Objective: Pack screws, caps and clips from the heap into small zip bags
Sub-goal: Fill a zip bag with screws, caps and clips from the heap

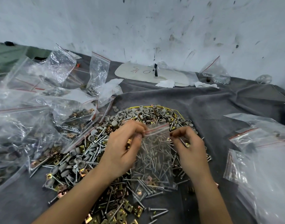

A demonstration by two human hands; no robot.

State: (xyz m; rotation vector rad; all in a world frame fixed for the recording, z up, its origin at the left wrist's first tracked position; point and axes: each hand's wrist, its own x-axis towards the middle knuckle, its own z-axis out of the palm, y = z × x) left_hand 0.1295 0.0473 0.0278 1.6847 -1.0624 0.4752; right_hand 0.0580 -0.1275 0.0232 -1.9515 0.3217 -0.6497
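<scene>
Above bottom-centre clips (119,214), pinching zip bag (154,156) top corners with left hand (124,147), right hand (190,149); likely sealing step, next: press top shut.

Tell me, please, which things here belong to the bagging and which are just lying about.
Job: zip bag, pinched at its top by left hand and right hand; heap of screws, caps and clips; filled bags at left; loose bags at right.
Lying about: white board with scribbles; crumpled paper.
</scene>
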